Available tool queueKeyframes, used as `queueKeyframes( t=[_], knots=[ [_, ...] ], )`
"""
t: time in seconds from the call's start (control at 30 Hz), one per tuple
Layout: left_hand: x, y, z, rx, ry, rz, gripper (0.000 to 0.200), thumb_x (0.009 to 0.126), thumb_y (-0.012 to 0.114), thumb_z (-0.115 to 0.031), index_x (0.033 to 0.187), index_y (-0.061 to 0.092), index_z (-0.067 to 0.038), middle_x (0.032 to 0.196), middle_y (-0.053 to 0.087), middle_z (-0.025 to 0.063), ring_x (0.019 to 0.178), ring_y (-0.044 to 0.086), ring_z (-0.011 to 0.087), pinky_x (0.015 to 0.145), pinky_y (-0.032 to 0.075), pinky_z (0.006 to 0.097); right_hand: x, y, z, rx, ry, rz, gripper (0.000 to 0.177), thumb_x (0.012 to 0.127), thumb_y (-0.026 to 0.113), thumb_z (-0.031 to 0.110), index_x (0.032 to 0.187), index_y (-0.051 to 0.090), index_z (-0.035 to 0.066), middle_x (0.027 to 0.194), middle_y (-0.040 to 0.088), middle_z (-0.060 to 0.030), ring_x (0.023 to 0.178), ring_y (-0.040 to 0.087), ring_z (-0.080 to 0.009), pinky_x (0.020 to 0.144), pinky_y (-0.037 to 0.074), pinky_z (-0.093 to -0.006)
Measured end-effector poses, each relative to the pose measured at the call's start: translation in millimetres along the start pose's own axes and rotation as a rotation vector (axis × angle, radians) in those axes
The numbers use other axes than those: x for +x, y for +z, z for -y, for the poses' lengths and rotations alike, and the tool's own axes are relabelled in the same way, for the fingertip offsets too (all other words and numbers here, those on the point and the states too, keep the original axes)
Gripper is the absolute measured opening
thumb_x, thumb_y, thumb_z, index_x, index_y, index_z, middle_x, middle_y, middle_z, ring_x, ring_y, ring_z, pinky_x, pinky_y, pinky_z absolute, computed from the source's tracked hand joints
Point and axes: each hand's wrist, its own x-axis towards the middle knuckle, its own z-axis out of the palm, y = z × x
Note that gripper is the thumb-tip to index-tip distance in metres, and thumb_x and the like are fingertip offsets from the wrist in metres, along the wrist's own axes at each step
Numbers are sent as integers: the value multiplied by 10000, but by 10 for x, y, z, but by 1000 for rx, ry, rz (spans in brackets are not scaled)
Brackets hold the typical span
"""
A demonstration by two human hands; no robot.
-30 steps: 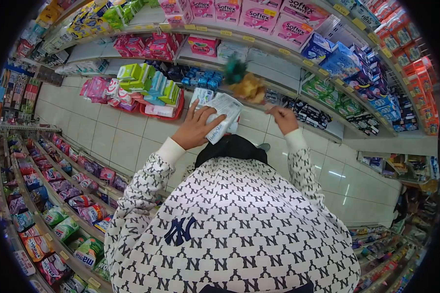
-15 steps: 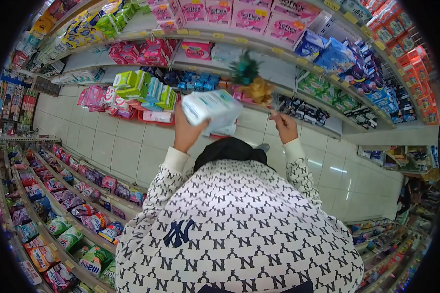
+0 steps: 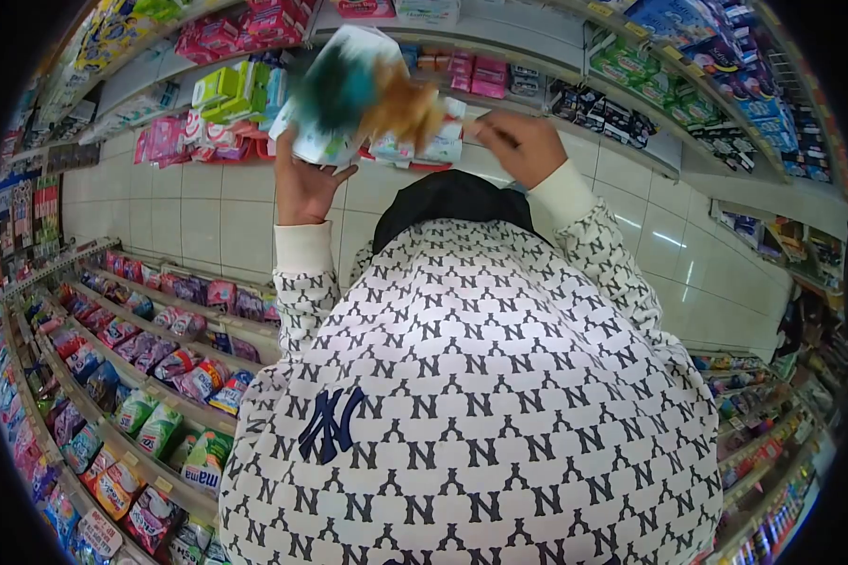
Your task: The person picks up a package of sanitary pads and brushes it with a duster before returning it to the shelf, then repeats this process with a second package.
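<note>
My left hand [image 3: 309,184] holds a white package [image 3: 360,49] from below, up in front of the shelves. A feather duster [image 3: 400,105] with green and orange-brown feathers, blurred by motion, lies across the front of the package and hides much of it. The duster's handle end is in my right hand [image 3: 523,146], whose fingers are closed round it. Just behind and right of the package, more white packs [image 3: 443,141] stand low by the bottom shelf.
Low green packs [image 3: 219,87] and pink packs [image 3: 162,141] stand left of the package. Shelves of dark packs [image 3: 612,118] run to the right. Racks of colourful pouches [image 3: 160,424] fill the lower left. Tiled floor [image 3: 184,212] lies between the shelves.
The duster has swung left from beside the shelf onto the package. My right hand has moved up and left with it, and my left hand has shifted left and up with the package.
</note>
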Motion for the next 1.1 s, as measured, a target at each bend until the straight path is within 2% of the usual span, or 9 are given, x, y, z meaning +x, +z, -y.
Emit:
queueKeyframes(
  t=[0.13,0.23,0.33,0.53,0.73,0.8,0.9,1.0,1.1],
  knots=[
    [-130,-2,9,-42,-3,12,804,809,607,-554,1443,364,-123,1437,435,134,1320,386,377,1058,230,658,143,377,-765,165,54,-357,293,928,625,337,894,705,57,648,606,-37,520,493,-70,500,411,-266],
    [-272,-20,59,-102,51,71,813,826,609,-528,1464,324,-114,1442,428,160,1318,402,394,1044,295,660,213,14,-663,552,479,-330,359,966,570,360,857,701,44,556,473,37,454,377,-38,431,282,-231],
    [-315,-172,137,-155,82,179,786,839,620,-463,1465,313,-100,1452,417,167,1319,421,384,1029,368,631,139,-113,-326,785,473,-149,408,988,529,376,834,697,38,538,346,85,440,265,-15,424,171,-221],
    [-297,-207,269,-169,22,318,747,842,663,-331,1438,335,-23,1419,463,160,1285,484,290,1076,397,439,-100,198,-1162,194,232,-2,371,950,581,392,859,710,56,534,398,62,467,308,-34,464,224,-213],
    [-272,136,405,-114,-82,286,722,874,617,-400,1437,342,-41,1398,482,160,1270,499,292,1037,414,482,-374,-206,-686,826,651,-133,386,956,570,400,830,710,63,531,389,52,459,304,-38,437,213,-219],
    [-241,234,441,-174,-115,311,732,859,642,-414,1431,356,-57,1375,508,137,1251,515,267,1014,416,492,-502,-30,-928,572,590,-69,422,957,558,431,807,679,55,537,370,57,459,300,-31,431,209,-218],
    [-163,263,534,-249,-221,239,812,796,672,-495,1426,372,-79,1395,477,153,1291,445,345,1088,237,594,-583,96,-1208,111,577,-113,437,955,558,438,769,613,46,542,376,58,496,338,-36,448,236,-213],
    [-126,348,530,-305,-288,104,855,779,649,-580,1434,376,-103,1438,425,154,1334,379,389,1107,126,642,-578,51,-1007,571,790,-280,418,969,554,389,750,569,33,559,404,39,548,374,-59,490,276,-216],
    [-67,528,501,-251,-272,-22,863,765,631,-634,1430,393,-139,1467,387,128,1355,349,388,1102,111,665,-552,267,-747,312,242,-306,306,994,520,241,769,540,33,584,458,-5,523,376,-94,484,319,-262]
  ],
)
